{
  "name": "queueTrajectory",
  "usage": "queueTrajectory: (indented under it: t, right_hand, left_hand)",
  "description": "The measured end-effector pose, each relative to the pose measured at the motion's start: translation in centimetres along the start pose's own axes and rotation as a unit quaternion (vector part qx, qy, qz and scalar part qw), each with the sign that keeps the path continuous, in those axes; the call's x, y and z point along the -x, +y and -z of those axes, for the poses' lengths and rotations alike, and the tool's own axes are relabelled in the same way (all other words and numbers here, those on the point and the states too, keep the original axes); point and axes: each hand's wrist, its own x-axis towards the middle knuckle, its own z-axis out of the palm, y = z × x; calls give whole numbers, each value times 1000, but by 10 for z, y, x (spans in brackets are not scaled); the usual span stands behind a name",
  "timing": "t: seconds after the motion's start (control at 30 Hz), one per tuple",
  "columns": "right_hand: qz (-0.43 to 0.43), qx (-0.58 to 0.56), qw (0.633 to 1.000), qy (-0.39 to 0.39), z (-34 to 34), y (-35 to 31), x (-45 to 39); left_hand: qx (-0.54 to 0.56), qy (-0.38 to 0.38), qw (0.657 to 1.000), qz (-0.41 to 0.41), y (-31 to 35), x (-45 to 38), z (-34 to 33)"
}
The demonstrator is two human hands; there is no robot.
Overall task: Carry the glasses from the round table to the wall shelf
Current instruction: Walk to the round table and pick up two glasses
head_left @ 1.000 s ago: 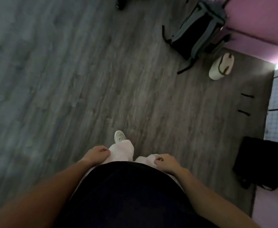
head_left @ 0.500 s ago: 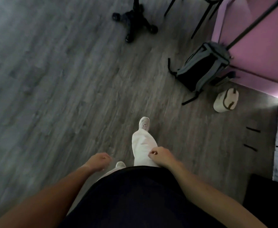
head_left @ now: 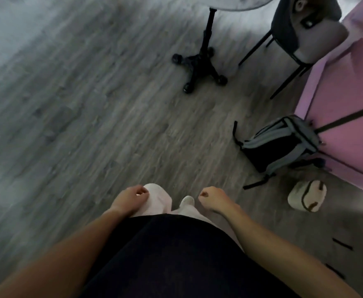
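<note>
The round table's pale top edge (head_left: 238, 3) shows at the top of the head view, on a black post with a four-footed base (head_left: 200, 70). No glasses and no wall shelf are in view. My left hand (head_left: 129, 200) hangs low at the centre-left with its fingers curled and nothing in it. My right hand (head_left: 216, 200) is beside it, fist loosely closed, also holding nothing. Both hands are well short of the table, over my pale trousers.
A grey chair (head_left: 305, 33) with thin black legs stands right of the table. A grey and black backpack (head_left: 281, 145) and a small cream bag (head_left: 307, 195) lie on the wooden floor by the pink wall (head_left: 348, 117). Open floor spreads to the left.
I have walked forward: the table base, chair and backpack slid down and closer in view, and the table top edge has appeared. Both hands stay curled and without load.
</note>
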Motion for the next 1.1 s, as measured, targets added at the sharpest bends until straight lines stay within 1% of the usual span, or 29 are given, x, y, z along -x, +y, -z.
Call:
queueTrajectory:
  t: [0.13, 0.17, 0.27, 0.33, 0.43, 0.57, 0.63, 0.67, 0.77, 0.8, 0.93, 1.1]
  right_hand:
    - [-14, 19, 999, -39, 25, -28, -35]
    - [-20, 22, 998, -50, 30, -35, -46]
    - [-29, 27, 997, -70, 56, -57, -74]
    - [-37, 12, 998, -51, 82, -72, -93]
    - [-46, -24, 999, -6, 122, -97, -113]
    - [-44, -87, 992, 78, 164, -136, -136]
    - [-39, -90, 991, 94, 176, -147, -148]
    - [-35, -92, 991, 87, 183, -151, -155]
    - [-58, -113, 992, 22, 206, -155, -171]
    - [-59, -118, 991, 14, 215, -152, -177]
    - [-67, -135, 988, 40, 258, -136, -209]
    - [-56, -145, 986, 61, 351, -123, -254]
  left_hand:
    - [7, -62, 998, 11, 18, -38, 25]
    - [5, -67, 998, 9, 24, -51, 34]
    - [8, -43, 999, -16, 56, -93, 74]
    - [-21, -51, 998, -28, 79, -124, 107]
    - [-93, -69, 993, -36, 102, -158, 148]
    - [-194, -128, 971, -51, 126, -200, 194]
    - [-215, -144, 965, -48, 135, -217, 207]
    - [-219, -152, 963, -46, 141, -225, 211]
    - [-235, -165, 957, -47, 166, -244, 220]
    - [-238, -167, 955, -49, 178, -250, 222]
    - [-246, -160, 954, -52, 225, -283, 231]
    - [-231, -156, 959, -53, 306, -323, 247]
